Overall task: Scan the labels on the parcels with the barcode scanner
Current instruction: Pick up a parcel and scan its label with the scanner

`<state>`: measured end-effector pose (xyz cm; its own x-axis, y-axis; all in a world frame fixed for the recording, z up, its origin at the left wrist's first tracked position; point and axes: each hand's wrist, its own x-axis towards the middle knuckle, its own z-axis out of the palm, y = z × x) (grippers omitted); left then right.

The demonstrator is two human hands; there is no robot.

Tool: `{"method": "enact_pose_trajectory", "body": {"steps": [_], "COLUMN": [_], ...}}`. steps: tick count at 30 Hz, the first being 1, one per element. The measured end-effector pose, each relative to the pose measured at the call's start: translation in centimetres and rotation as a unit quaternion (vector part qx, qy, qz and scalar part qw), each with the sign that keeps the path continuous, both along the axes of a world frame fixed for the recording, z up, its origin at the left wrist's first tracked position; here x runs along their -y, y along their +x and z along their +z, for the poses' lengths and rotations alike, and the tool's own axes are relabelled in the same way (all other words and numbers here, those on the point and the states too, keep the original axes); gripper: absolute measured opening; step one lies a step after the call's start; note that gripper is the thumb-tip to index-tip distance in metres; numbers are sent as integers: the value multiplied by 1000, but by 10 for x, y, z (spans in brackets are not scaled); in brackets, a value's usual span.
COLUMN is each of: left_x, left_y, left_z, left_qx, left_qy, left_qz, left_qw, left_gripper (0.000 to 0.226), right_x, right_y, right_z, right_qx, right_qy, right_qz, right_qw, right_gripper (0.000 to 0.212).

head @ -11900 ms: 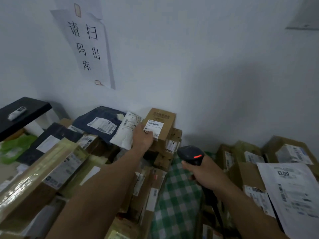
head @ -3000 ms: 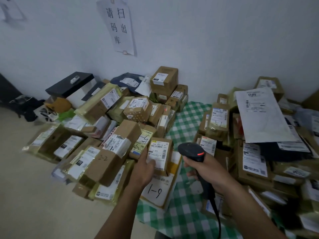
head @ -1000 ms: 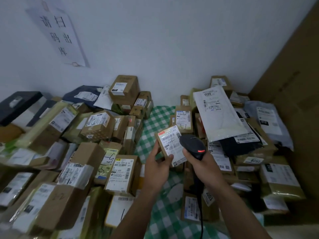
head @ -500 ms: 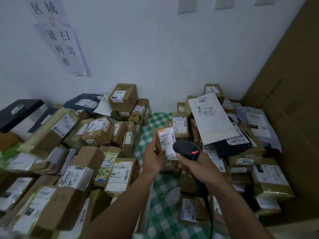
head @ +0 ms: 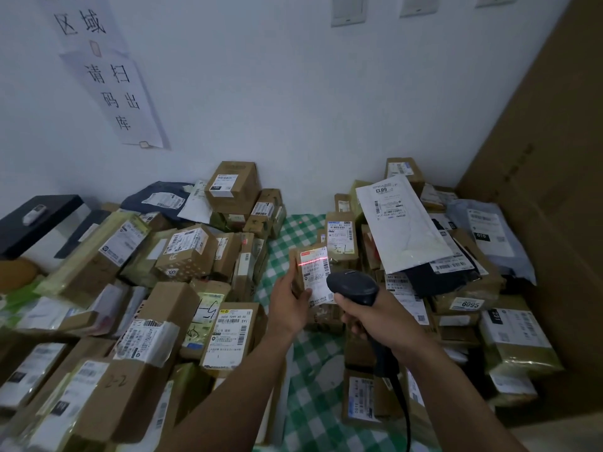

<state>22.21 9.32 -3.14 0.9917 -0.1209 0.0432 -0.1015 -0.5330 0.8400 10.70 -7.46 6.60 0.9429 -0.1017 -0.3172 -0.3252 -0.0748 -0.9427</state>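
A small brown parcel (head: 295, 267) is held upright in the left grip (head: 290, 303), fingers curled round it, above the green checked cloth (head: 293, 238). The barcode scanner (head: 354, 285) is clasped in the right grip (head: 375, 318) just beside it; a red line (head: 311, 262) is cast across the parcel's label (head: 316, 278).

Upper left of frame: the wall sign (head: 112, 96) reads 请扫码出库; the upper sheet (head: 81, 24) reads 区域. Lower left: the left box (head: 107, 396) carries handwritten "2-2". Centre: the centre box (head: 341, 252) carries handwritten "3-1". Right: the right label (head: 467, 303) reads "6095". Lower centre: the centre label (head: 231, 334) reads "5020 7099 40 55".
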Motion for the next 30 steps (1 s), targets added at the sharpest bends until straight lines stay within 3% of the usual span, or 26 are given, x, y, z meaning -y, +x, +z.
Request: {"method": "enact_pose_trajectory", "body": {"steps": [8,13,17,20,25,30], "left_x": [-9,-43,-87,-120,-145,-138], "left_y": [-20,-74,-130,-171,-223,-238], "left_z": [21,52,58,46,17,-14], "left_qx": [8,8,4,0,-51,-150], "left_qy": [-33,-91,-176,-163,-186,-212], "left_qz": [-4,40,121,156,223,285], "left_qw": [999,995,977,974,956,923], "left_gripper": [80,68,81,95,107,91], "right_x": [-2,-18,-48,-72,-108,-128], "right_y": [1,-4,-5,-8,-17,-22], "right_z": [-3,-4,-11,-20,-31,-37], "right_qx": [4,24,32,20,-7,-19], "right_qy": [10,21,34,29,26,10], "right_qz": [2,6,41,84,140,159], "right_qw": [1000,999,998,996,990,987], "right_gripper": [22,25,21,23,14,17]}}
